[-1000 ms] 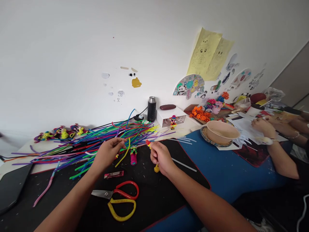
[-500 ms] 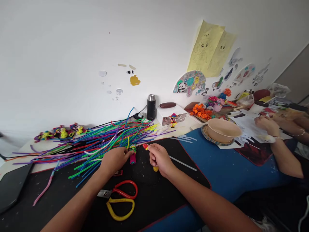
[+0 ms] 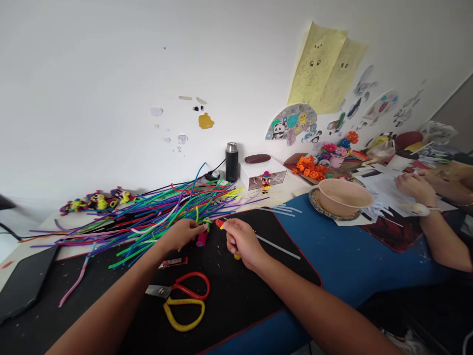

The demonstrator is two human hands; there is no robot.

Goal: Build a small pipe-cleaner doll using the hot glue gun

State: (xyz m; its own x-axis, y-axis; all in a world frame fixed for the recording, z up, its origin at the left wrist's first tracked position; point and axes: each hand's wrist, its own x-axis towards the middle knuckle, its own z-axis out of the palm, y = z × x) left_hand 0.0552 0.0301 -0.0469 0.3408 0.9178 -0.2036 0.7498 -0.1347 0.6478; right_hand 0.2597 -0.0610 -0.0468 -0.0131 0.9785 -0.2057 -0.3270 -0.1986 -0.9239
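Observation:
My left hand reaches in from the left, thumb and finger closed at the green upper end of a small magenta pipe-cleaner piece. My right hand faces it, pinching a small red-and-yellow pipe-cleaner piece close to the green end; whether the two pieces touch I cannot tell. A bit of yellow shows below my right fingers, mostly hidden. Nearer to me on the black mat lie scissors with one red and one yellow handle. Beside them rests a small red tube.
Many coloured pipe cleaners spread behind my left hand. A black thermos, white box and small figure stand against the wall. A beige bowl sits right, near a co-worker's hands. Glue sticks lie about.
My left fingers have shifted slightly up the magenta piece to its green end. My right hand has brought the red-and-yellow piece a little closer to it. The view has tilted slightly.

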